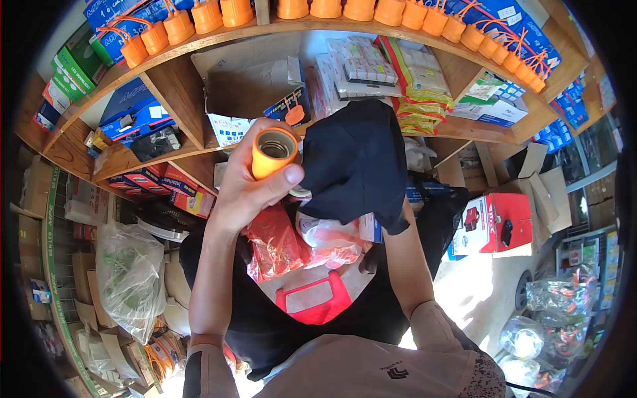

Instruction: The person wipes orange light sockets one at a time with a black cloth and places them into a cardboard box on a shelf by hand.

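Within the fingers [290, 175] of the left hand [237, 176]: one orange socket [267, 167], a short hollow cylinder. Grip closed around its body, thumb laid across the near side, remaining fingers wrapped behind and partly hidden by it. Open end stands clear above the thumb, tilted toward the viewer; ridged, thread-like interior visible. Far end sits down toward the palm, not visible.

Immediately right of these fingers: black cloth [355, 162], bunched and hanging, its left edge close beside the socket. Whether cloth and socket touch cannot be told. Right forearm [406, 265] runs up under the cloth; the right hand is covered by it, so its finger spread and hold cannot be told.

Beyond the left fingers, just behind the socket: open cardboard box [249, 83] in a shelf compartment. Farther right of that, beyond the cloth: stacked white packs [355, 60]. Higher, well apart from the fingers: a row of similar orange sockets [391, 10] along the upper shelf [332, 25].

Below the left fingers, between the knees: red plastic bag [273, 245]; lower still, a red plastic piece [332, 292] with a framed opening. Well right of both hands: red-and-white carton [514, 222].
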Motion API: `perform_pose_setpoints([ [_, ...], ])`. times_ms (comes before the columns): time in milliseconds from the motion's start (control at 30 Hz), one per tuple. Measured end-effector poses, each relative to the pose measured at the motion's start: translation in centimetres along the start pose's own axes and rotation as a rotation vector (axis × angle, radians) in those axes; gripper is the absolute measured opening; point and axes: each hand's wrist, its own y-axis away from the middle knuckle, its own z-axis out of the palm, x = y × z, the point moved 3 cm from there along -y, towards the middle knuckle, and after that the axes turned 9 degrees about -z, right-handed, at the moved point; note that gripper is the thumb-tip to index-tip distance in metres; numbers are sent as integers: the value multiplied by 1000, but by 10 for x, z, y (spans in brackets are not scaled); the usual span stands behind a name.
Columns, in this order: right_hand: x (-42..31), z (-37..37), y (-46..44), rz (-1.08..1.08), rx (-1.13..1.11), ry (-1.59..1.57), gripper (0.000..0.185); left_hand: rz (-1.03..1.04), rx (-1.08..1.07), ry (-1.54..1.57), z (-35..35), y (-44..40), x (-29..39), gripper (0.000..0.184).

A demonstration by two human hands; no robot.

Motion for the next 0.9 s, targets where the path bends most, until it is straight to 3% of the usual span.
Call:
perform_pose_setpoints([
  [100,-9,11,-2,-103,-149,236,35,138,-53,63,-3,-5,-8,64],
  [233,-18,25,-2,-243,-349,550,39,22,-107,-24,-9,-2,-7,65],
  [300,-22,29,0,-317,-442,715,40,28,1,-105,-4,-1,-4,60],
  [367,-24,32,2,-393,-537,880,42,30,344,-263,-6,-1,1,51],
  [433,-13,39,-1,-427,-523,805,51,56,380,-251,-8,-5,-7,47],
  [500,-4,40,2,-325,-400,801,45,250,516,-363,-8,-7,-14,42],
  [533,-5,43,0,-378,-377,783,45,457,536,-526,-4,-11,-6,40],
  [567,-4,43,1,-381,-374,781,45,458,533,-530,0,-7,-3,40],
  [667,0,39,2,-285,-306,659,43,-66,316,-253,-1,1,-6,53],
  [700,0,40,1,-315,-308,639,38,-66,317,-253,-9,1,-6,53],
  [767,-1,41,-7,-349,-312,619,34,-169,86,110,-20,-4,-10,59],
  [833,-11,45,-11,-586,-341,660,28,-212,-33,47,-24,-1,-4,57],
  [900,-7,42,-9,-497,-334,641,28,-187,-19,-101,-21,2,-2,55],
])
